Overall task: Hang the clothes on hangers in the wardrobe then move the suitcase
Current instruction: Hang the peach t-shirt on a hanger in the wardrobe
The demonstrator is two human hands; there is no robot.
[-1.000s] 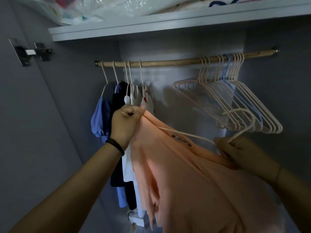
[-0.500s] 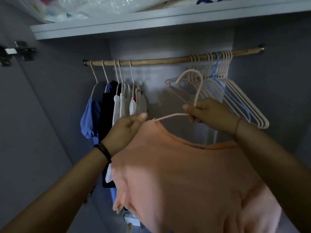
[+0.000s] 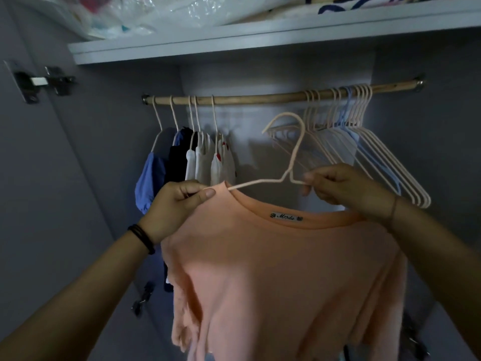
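My left hand (image 3: pixel 179 204) pinches the collar of the peach shirt (image 3: pixel 273 269). My right hand (image 3: pixel 338 186) pinches the thin hanger (image 3: pixel 294 157) beside its neck, and the hanger's other arm goes into the collar. The shirt hangs before me, below the rail (image 3: pixel 260 97). I judge it light and soft — it may slide off. The hanger looks bendy, so hold it near the hook's base.

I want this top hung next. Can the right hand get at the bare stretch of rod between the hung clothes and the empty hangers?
Probably yes. The right hand pinches the hanger below the rod, whose middle stretch is bare; hung clothes and empty hangers sit to either side.
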